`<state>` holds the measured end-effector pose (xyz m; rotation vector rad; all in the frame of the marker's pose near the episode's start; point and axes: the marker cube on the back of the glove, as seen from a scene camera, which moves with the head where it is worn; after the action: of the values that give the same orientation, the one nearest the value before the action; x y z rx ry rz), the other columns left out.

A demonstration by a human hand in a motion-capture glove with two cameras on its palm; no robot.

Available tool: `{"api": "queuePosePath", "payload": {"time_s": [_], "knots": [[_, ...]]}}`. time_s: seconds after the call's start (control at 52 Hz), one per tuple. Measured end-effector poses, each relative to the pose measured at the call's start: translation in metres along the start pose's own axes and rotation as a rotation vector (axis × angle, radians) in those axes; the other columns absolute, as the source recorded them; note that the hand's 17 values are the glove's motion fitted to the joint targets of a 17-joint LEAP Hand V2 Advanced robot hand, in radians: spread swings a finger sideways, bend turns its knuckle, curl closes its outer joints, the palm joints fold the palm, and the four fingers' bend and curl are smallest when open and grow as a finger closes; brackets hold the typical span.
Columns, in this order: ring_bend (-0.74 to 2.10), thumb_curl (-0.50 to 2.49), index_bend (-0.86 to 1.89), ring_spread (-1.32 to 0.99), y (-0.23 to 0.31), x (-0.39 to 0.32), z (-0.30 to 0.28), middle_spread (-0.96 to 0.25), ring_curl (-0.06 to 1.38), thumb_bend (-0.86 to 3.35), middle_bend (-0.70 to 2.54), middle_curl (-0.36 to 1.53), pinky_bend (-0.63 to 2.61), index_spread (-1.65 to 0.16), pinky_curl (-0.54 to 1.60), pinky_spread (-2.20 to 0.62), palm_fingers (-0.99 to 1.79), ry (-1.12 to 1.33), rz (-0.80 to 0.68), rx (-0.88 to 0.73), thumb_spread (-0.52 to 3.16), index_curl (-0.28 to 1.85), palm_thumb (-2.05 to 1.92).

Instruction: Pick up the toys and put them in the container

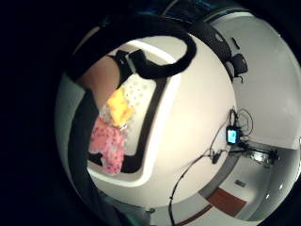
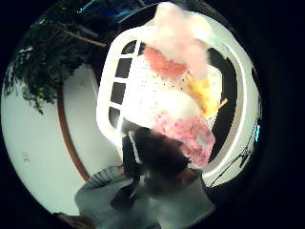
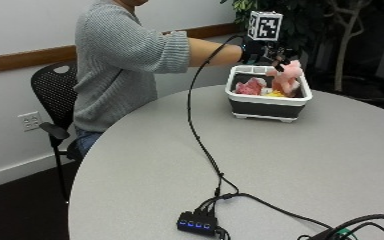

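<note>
Reaching out level from the shoulder, the person's arm holds the gloved right hand (image 3: 266, 51) above the white-rimmed container (image 3: 269, 108) on the round table (image 3: 179, 165); its fingers pinch a pale pink plush toy (image 3: 287, 74), which hangs into the container's mouth; a red toy (image 3: 248, 87) and a yellow toy (image 3: 274, 93) lie inside, just beside it.
</note>
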<state>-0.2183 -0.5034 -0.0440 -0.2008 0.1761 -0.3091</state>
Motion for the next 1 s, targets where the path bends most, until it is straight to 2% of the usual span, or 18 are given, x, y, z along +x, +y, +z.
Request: {"api": "queuePosePath", "payload": {"time_s": [0.154, 0.269, 0.365, 0.442, 0.538, 0.615, 0.73, 0.865, 0.999], "knots": [[0.77, 0.43, 0.11, -0.14, 0.042, 0.006, -0.007, -0.14, 0.30, -0.07, 0.10, 0.28, 1.43, -0.31, 0.41, -0.05, -0.24, -0.052, 0.001, 0.049, 1.17, 0.20, -0.09], [0.75, 0.37, 0.12, -0.14, 0.102, 0.031, -0.011, -0.14, 0.29, -0.06, 0.12, 0.27, 1.39, -0.31, 0.39, -0.03, -0.19, -0.083, 0.027, 0.106, 1.21, 0.20, -0.09], [0.72, 0.33, 0.13, -0.14, 0.151, 0.082, -0.010, -0.14, 0.28, -0.07, 0.15, 0.27, 1.35, -0.32, 0.37, -0.02, -0.16, 0.094, 0.166, 0.114, 1.22, 0.20, -0.10], [0.69, 0.30, 0.14, -0.14, 0.198, 0.131, -0.009, -0.14, 0.28, -0.07, 0.17, 0.27, 1.31, -0.33, 0.36, -0.01, -0.12, 0.237, 0.175, 0.113, 1.22, 0.21, -0.11], [0.66, 0.26, 0.15, -0.14, 0.245, 0.149, -0.011, -0.15, 0.27, -0.07, 0.18, 0.28, 1.26, -0.33, 0.34, 0.00, -0.10, 0.089, 0.153, 0.137, 1.21, 0.22, -0.11], [0.64, 0.24, 0.15, -0.14, 0.268, 0.147, -0.010, -0.15, 0.26, -0.07, 0.18, 0.29, 1.23, -0.34, 0.33, 0.00, -0.09, -0.027, 0.208, 0.157, 1.21, 0.22, -0.10], [0.61, 0.22, 0.16, -0.14, 0.307, 0.141, 0.001, -0.15, 0.25, -0.07, 0.19, 0.30, 1.18, -0.34, 0.32, 0.01, -0.08, -0.056, 0.212, 0.176, 1.22, 0.23, -0.10], [0.54, 0.20, 0.16, -0.12, 0.384, 0.093, 0.040, -0.15, 0.24, -0.06, 0.20, 0.31, 1.13, -0.34, 0.30, 0.02, -0.09, -0.162, 0.056, 0.184, 1.23, 0.25, -0.09], [0.49, 0.18, 0.18, -0.11, 0.453, 0.049, 0.097, -0.15, 0.23, -0.05, 0.18, 0.32, 1.07, -0.35, 0.29, 0.03, -0.06, -0.142, 0.054, 0.216, 1.26, 0.27, -0.08]]}}
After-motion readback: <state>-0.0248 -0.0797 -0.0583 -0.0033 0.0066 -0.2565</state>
